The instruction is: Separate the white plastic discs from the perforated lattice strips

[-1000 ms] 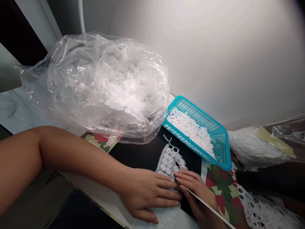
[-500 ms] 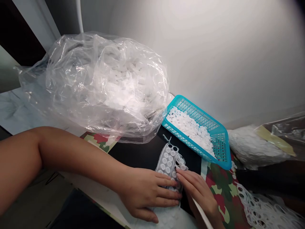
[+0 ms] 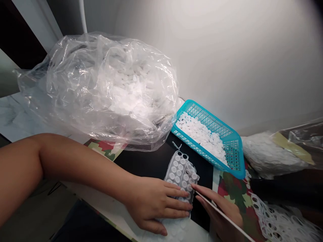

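A translucent sheet [image 3: 173, 169] of small round white caps lies on the black surface, with two dark openings at its far end. My left hand [image 3: 161, 205] rests flat across the sheet's lower part, fingers spread and pointing right. At the sheet's right edge is my right hand [image 3: 219, 205], its fingers closed around a thin white strip [image 3: 224, 215] that slants down to the right. Near the right fingertips, a few caps on the sheet sit tilted.
Beyond the sheet stands a blue basket [image 3: 237, 154] with many white discs. A big clear plastic bag [image 3: 83, 84] of white pieces fills the left back. At right are another filled bag [image 3: 272, 154] and a heap of ringed strips [image 3: 280, 218].
My right hand has drawn slightly right, off the sheet's middle, and turned; the white strip now shows along its length. My left hand stays in place.
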`<state>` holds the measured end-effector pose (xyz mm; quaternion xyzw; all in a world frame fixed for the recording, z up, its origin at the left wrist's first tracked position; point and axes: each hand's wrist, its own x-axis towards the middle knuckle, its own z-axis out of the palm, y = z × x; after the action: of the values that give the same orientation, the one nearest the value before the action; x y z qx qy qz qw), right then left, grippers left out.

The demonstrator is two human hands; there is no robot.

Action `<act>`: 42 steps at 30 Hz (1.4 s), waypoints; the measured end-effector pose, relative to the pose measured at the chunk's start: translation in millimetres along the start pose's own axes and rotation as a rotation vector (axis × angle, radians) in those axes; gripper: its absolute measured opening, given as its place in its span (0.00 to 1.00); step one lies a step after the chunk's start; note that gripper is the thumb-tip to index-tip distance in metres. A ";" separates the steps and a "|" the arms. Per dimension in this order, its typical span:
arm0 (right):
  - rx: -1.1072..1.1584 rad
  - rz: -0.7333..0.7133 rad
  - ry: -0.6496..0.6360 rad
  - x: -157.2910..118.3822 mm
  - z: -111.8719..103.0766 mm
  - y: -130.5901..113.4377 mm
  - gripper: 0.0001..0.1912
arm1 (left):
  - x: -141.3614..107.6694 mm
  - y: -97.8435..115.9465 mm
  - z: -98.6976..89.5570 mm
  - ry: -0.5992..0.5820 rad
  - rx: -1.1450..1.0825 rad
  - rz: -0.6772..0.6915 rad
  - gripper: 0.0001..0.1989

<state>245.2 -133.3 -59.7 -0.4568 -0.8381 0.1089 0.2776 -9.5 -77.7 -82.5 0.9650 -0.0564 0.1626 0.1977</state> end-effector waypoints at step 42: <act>-0.047 -0.058 -0.010 5.0 1.8 -0.2 0.13 | -0.4 -0.5 0.8 0.038 -0.072 0.007 0.31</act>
<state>241.9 -129.1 -59.3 -0.4384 -0.8545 0.0833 0.2658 -9.6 -77.5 -83.5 0.9538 -0.0620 0.1794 0.2328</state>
